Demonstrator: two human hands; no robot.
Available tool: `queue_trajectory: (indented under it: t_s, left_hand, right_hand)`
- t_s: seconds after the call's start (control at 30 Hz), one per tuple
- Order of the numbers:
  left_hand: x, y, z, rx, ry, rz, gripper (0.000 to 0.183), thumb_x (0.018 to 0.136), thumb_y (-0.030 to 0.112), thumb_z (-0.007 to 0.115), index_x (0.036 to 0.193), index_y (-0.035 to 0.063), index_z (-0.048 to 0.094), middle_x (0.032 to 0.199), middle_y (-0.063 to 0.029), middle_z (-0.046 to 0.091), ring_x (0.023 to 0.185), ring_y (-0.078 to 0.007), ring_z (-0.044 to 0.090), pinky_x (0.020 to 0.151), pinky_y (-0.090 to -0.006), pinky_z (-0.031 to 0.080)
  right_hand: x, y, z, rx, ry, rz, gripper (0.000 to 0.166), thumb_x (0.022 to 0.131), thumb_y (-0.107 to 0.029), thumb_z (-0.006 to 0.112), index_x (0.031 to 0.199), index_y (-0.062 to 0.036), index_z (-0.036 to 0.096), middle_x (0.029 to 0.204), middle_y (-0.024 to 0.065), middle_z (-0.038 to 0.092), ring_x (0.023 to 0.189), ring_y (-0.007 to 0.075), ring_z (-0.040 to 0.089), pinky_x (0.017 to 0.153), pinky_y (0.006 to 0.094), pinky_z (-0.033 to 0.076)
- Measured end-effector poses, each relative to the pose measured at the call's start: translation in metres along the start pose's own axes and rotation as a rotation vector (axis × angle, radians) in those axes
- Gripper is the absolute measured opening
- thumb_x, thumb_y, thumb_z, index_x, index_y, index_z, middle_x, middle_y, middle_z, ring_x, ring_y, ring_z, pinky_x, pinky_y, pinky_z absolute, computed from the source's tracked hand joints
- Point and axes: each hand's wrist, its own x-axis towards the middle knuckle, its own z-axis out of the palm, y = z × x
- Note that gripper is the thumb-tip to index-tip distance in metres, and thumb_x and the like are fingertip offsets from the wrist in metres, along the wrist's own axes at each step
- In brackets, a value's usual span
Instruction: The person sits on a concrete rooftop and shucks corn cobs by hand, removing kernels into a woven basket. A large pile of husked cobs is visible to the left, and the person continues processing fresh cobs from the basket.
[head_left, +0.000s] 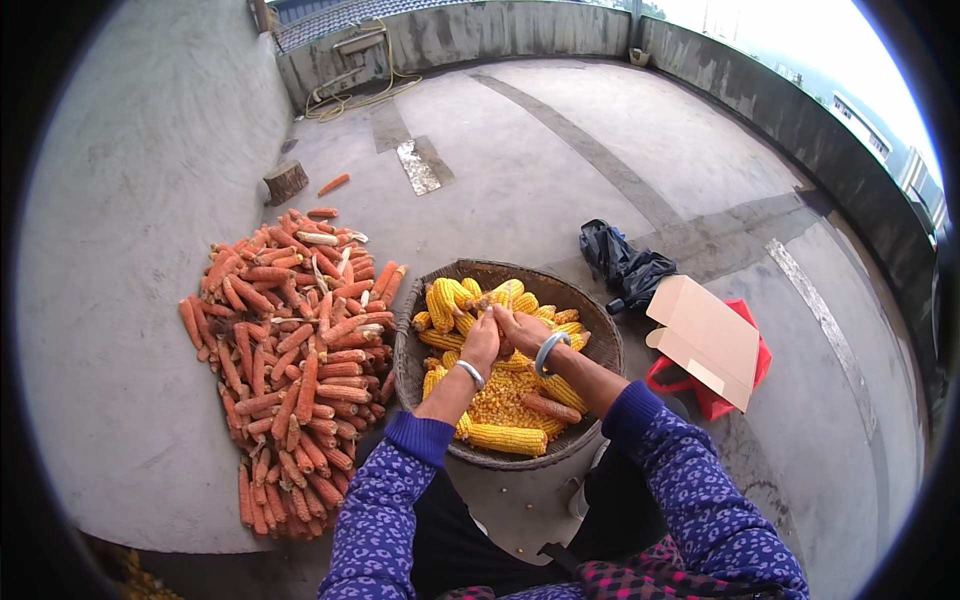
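A round woven basket (609, 330) stands in front of me with yellow corn ears (506, 439) and loose corn kernels (499, 397) inside. Above its middle, my left hand (481, 341) and my right hand (523, 331) meet, fingers closed around a corn ear that they mostly cover. Its pale tip seems to show just above my fingers. A reddish bare corn cob (551, 407) lies at the right of the kernels, below my right wrist. A silver bracelet is on my left wrist, a pale bangle on my right.
Left of the basket is a large pile of reddish corn cobs (300, 375). Behind it stands a wood stump (286, 182). A black plastic bag (626, 266), a flat piece of cardboard (709, 334) and a red bag (763, 360) lie to the right. A hose (390, 64) hangs at the far wall.
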Motion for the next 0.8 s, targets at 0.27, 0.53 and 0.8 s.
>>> queue_trajectory:
  t_s: [0.27, 0.53, 0.8]
  left_hand:
    - [-0.004, -0.006, 0.000, 0.023, 0.053, 0.016, 0.032, 0.090, 0.032, 0.027, 0.082, 0.0061, 0.045, 0.058, -0.0022, 0.043, 0.044, -0.0118, 0.040, 0.038, -0.0254, 0.034]
    - [0.006, -0.019, -0.004, 0.067, 0.058, 0.028, 0.031, 0.089, 0.034, 0.027, 0.078, 0.0102, 0.044, 0.056, -0.0005, 0.043, 0.044, -0.0122, 0.041, 0.038, -0.0266, 0.033]
    - [0.020, -0.026, -0.013, 0.070, 0.108, 0.103, 0.030, 0.089, 0.034, 0.030, 0.085, 0.0082, 0.045, 0.061, -0.0012, 0.047, 0.049, -0.0114, 0.046, 0.042, -0.0257, 0.037]
  right_hand:
    - [-0.012, -0.006, -0.003, -0.260, 0.042, -0.253, 0.053, 0.086, -0.038, 0.023, 0.071, -0.0004, 0.056, 0.075, 0.0219, 0.058, 0.072, 0.0367, 0.055, 0.068, 0.0418, 0.042]
    - [-0.014, 0.005, 0.001, -0.294, 0.147, -0.252, 0.038, 0.087, -0.027, 0.027, 0.075, 0.0013, 0.050, 0.072, 0.0250, 0.053, 0.072, 0.0406, 0.051, 0.067, 0.0461, 0.039]
    - [-0.009, 0.001, -0.008, 0.241, 0.033, 0.096, 0.068, 0.082, -0.057, 0.023, 0.078, 0.0050, 0.052, 0.068, 0.0160, 0.054, 0.068, 0.0259, 0.052, 0.064, 0.0358, 0.039]
